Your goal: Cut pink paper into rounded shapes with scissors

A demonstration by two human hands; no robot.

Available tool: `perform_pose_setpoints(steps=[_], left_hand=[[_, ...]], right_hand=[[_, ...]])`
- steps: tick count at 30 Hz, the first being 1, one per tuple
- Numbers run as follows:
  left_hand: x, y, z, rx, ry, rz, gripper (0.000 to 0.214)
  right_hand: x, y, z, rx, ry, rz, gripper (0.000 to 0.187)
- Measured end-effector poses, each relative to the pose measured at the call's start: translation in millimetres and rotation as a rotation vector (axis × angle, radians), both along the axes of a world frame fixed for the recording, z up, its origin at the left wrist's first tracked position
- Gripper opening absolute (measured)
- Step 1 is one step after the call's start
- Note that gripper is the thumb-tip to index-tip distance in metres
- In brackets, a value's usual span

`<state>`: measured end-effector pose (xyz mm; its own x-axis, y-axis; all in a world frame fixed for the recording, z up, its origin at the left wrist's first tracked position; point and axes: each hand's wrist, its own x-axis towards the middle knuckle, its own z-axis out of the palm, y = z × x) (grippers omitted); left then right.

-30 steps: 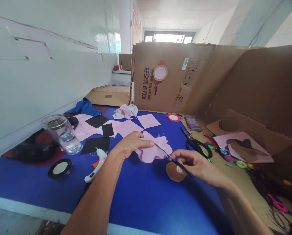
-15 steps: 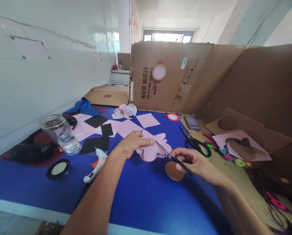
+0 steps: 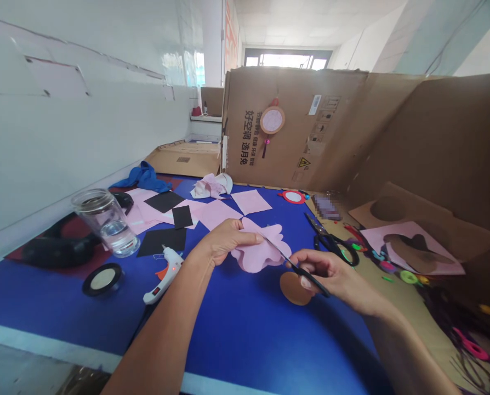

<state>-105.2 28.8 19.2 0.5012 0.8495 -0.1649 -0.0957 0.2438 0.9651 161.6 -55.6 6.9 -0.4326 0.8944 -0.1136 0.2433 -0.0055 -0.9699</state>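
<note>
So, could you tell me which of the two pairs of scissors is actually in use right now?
The pair in the right hand, blades at the pink scalloped piece; the black-handled scissors lie untouched beside it.

Pink scalloped sheet [image 3: 261, 251], black scissors [image 3: 296, 267], brown disc [image 3: 294, 289], blue table [image 3: 245, 329].

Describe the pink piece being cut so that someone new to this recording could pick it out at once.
On the blue table, look just in front of the flat pink squares. The pink scalloped sheet is pinched by the left hand while the scissors in the right hand meet its edge. Unlike the straight-edged squares, it has wavy, lobed edges and is lifted off the table.
</note>
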Motion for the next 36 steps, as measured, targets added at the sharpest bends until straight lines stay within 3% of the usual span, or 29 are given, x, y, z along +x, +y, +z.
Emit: perform_pose_setpoints(steps=[36], left_hand=[[-1.5,-0.8,1.9,-0.032,0.025,0.004,0.029]], right_hand=[[-2.7,-3.7,6.9,0.004,-0.06,-0.001,0.051]])
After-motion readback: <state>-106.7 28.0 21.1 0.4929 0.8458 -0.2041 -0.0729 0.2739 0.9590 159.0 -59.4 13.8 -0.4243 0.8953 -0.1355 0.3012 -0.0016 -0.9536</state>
